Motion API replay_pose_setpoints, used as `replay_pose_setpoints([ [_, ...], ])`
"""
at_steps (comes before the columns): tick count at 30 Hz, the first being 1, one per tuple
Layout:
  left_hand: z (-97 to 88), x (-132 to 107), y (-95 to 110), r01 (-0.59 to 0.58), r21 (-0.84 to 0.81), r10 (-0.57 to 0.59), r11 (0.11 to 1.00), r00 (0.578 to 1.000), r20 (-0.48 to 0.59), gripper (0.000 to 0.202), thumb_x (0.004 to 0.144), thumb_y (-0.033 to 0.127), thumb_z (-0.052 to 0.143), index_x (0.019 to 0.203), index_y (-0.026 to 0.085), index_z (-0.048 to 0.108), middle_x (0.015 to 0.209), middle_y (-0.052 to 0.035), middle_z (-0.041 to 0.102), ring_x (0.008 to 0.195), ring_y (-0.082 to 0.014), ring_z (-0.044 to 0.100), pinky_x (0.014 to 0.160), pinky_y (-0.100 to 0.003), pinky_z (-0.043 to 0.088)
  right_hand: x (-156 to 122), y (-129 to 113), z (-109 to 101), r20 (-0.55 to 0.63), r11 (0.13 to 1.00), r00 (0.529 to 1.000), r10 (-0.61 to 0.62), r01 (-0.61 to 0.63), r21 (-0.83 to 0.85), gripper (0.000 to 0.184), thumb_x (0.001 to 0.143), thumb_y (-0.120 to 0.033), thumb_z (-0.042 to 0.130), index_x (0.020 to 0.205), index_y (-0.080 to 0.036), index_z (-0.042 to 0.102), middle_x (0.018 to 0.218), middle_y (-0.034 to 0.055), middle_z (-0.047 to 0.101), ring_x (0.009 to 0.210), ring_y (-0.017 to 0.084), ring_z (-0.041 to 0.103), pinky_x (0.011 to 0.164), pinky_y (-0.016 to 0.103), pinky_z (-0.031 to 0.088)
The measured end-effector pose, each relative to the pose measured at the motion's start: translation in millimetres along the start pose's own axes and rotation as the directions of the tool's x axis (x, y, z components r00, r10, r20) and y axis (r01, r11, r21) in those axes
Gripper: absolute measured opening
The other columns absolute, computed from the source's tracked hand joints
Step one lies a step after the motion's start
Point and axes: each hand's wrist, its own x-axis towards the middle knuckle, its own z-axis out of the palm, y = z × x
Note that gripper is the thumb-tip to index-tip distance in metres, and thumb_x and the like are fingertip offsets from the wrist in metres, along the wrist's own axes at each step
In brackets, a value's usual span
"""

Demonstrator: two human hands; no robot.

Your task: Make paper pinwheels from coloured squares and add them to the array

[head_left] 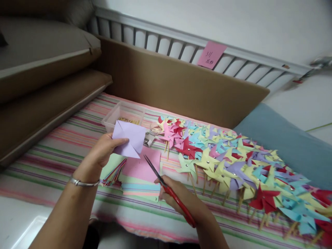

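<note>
My left hand (102,152) pinches a lilac paper square (129,138) by its left edge and holds it up over the striped cloth. My right hand (181,200) grips red-handled scissors (168,190), their dark blades nearly together and pointing up-left toward the lilac paper's lower corner. Under the hands lie a pink sheet (142,167) and stacks of coloured paper squares (114,173). A silver bangle circles my left wrist.
A long spread of finished paper pinwheels (233,166) on wooden sticks covers the cloth to the right. A clear plastic tub (124,116) with sticks and a small clear jar (155,130) stand behind the paper. A cardboard panel (181,83) and radiator rise at the back; brown cushions sit left.
</note>
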Motion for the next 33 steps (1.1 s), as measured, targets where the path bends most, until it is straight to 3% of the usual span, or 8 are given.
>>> replay_pose_setpoints([
  [3,2.3,-1.0,-2.5,0.009,0.054,-0.013,0.998,0.998,0.065,0.032,0.046,0.021,0.081,0.075,0.011,0.072,0.069,-0.0078,0.072,0.057,-0.0196,0.063,0.053,-0.026,0.049,3.6,0.2,-4.2,-0.143,1.0,0.989,-0.03,0.03,0.004,0.017,0.08,-0.024,0.053,0.096,-0.019,0.056,0.072,-0.0013,0.057,0.064,0.013,0.052,0.06,0.024,0.04],
  [7,16.1,-7.0,-14.7,0.036,0.182,-0.087,0.983,0.957,0.277,0.026,0.052,0.021,0.077,0.076,0.013,0.074,0.072,-0.0086,0.073,0.058,-0.0208,0.064,0.055,-0.028,0.05,15.2,-3.1,-4.5,-0.473,0.957,0.879,0.07,0.075,0.281,0.033,0.082,-0.036,0.055,0.111,-0.02,0.05,0.076,0.0001,0.055,0.068,0.015,0.054,0.059,0.026,0.042],
  [14,52.7,-14.9,-43.9,0.099,0.392,-0.309,0.915,0.796,0.521,0.014,0.059,0.023,0.074,0.07,0.015,0.073,0.059,-0.0049,0.069,0.049,-0.0175,0.059,0.047,-0.025,0.044,22.5,1.3,-0.2,-0.576,0.809,0.817,-0.017,0.35,0.472,0.032,0.072,-0.024,0.063,0.102,-0.022,0.053,0.08,-0.0019,0.055,0.064,0.011,0.052,0.057,0.023,0.041],
  [16,59.8,-12.5,-48.5,0.129,0.313,-0.277,0.941,0.825,0.492,0.017,0.06,0.024,0.076,0.073,0.013,0.072,0.061,-0.0044,0.068,0.049,-0.0154,0.059,0.046,-0.023,0.043,23.9,3.5,0.6,-0.625,0.78,0.781,0.001,0.39,0.489,0.03,0.072,-0.021,0.061,0.101,-0.022,0.053,0.077,-0.0035,0.053,0.057,0.01,0.048,0.051,0.021,0.039],
  [20,74.8,-11.3,-57.0,0.206,-0.205,-0.142,0.957,0.947,0.289,0.014,0.068,0.022,0.073,0.079,0.014,0.07,0.072,-0.0028,0.071,0.06,-0.0124,0.063,0.056,-0.02,0.05,29.2,7.4,-0.8,-0.773,0.719,0.625,0.107,0.488,0.494,0.031,0.073,-0.022,0.061,0.102,-0.021,0.052,0.072,-0.0049,0.048,0.052,0.009,0.045,0.047,0.022,0.038],
  [25,95.0,-27.5,-70.9,0.357,-0.345,-0.225,0.868,0.902,0.368,0.02,0.077,0.02,0.065,0.096,0.015,0.069,0.096,-0.0069,0.073,0.081,-0.0185,0.068,0.072,-0.029,0.057,33.7,10.3,-2.6,-0.89,0.769,0.446,0.099,0.533,0.353,0.031,0.072,-0.023,0.063,0.102,-0.02,0.055,0.077,-0.0034,0.05,0.065,0.011,0.048,0.062,0.024,0.043],
  [29,103.9,-38.7,-80.5,0.38,-0.277,-0.27,0.882,0.891,0.365,0.023,0.07,0.02,0.073,0.093,0.017,0.069,0.093,-0.0055,0.074,0.077,-0.0178,0.069,0.066,-0.027,0.057,34.8,6.0,2.4,-0.887,0.792,0.453,0.096,0.505,0.343,0.031,0.076,-0.022,0.059,0.106,-0.02,0.051,0.085,-0.0011,0.053,0.073,0.013,0.053,0.068,0.025,0.045],
  [33,99.5,-33.8,-79.4,0.246,-0.274,-0.17,0.93,0.947,0.271,0.032,0.061,0.019,0.079,0.091,0.018,0.069,0.095,-0.0039,0.074,0.083,-0.0182,0.068,0.075,-0.027,0.055,38.3,2.2,10.2,-0.836,0.819,0.539,0.1,0.433,0.377,0.029,0.076,-0.021,0.058,0.104,-0.02,0.051,0.087,0.0006,0.056,0.076,0.014,0.056,0.073,0.027,0.047],
])
